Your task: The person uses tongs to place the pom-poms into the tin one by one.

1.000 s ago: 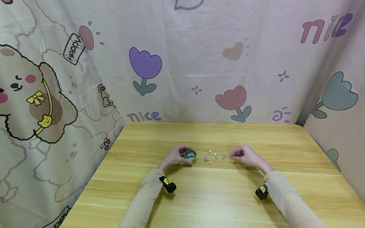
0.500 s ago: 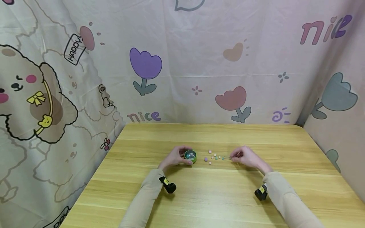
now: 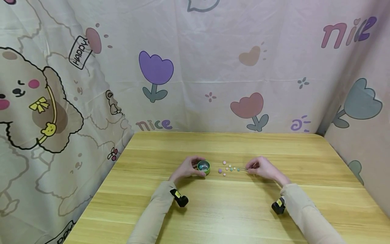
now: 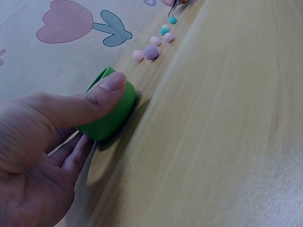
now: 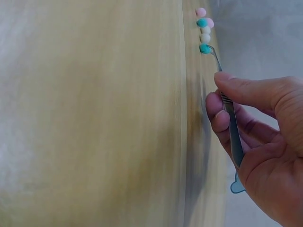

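My left hand [image 3: 189, 167] grips a small round green container [image 4: 111, 111] that stands on the table, thumb on the near side and fingers behind. Its open top faces up in the head view, and something teal shows inside. Between thumb and fingers, my right hand [image 5: 265, 123] pinches metal tweezers [image 5: 231, 124] with bent tips. Those tips are right at a teal pom-pom [image 5: 204, 48], the one closest to this hand. More small pom-poms lie in a loose group between the hands: a purple one [image 4: 151, 52], and several pink, white and teal ones.
The wooden table [image 3: 213, 210] extends around both hands. Behind it hangs a printed curtain [image 3: 207, 67], with another stretch of cloth down the left side. Black cameras are strapped to both wrists, over beige sleeves [image 3: 159, 206].
The tweezers in my right hand have shifted slightly left, their tips now up to the teal pom-pom. My left hand and the green container have stayed in place.
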`<state>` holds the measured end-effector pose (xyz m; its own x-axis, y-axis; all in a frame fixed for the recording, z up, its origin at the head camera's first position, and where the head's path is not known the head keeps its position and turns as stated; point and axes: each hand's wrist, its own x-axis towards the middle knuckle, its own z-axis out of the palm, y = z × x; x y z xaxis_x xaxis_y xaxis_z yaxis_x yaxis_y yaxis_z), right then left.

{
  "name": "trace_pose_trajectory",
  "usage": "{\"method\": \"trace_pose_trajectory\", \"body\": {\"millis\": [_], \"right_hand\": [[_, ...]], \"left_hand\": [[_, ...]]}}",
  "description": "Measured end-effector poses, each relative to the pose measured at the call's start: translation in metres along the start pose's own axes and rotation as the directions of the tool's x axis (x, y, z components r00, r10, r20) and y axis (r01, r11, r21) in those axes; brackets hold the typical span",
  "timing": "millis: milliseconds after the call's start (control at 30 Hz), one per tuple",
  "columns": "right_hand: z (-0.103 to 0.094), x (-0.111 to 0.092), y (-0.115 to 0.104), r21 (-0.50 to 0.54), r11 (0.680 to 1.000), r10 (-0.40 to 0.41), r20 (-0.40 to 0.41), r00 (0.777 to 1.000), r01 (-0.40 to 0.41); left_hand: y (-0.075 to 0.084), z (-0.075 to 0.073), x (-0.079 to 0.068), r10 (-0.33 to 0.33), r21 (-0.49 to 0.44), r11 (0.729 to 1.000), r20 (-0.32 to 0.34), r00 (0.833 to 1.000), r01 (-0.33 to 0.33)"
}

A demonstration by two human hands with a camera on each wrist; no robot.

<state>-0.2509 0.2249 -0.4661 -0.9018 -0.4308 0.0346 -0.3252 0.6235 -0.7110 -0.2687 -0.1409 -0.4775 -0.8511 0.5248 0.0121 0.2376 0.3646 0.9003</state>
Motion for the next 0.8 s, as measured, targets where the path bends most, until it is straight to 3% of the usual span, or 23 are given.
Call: {"method": "trace_pose_trajectory", "body": {"millis": [333,800], "right_hand": [[0.0004,0.0004,-0.0001,-0.024,1.0,-0.008,-0.006,1.0,0.008],[-0.0002,0.0,0.0003,-0.04,0.999,-0.014,-0.021,1.0,0.013]], "left_hand": [[-0.0003,0.0006,0.0011,-0.035,-0.021,0.999,-0.008,0.999,0.035],[-0.0012,0.0016,0.0014,-0.021,-0.021,1.0,-0.004,1.0,0.021]]}}
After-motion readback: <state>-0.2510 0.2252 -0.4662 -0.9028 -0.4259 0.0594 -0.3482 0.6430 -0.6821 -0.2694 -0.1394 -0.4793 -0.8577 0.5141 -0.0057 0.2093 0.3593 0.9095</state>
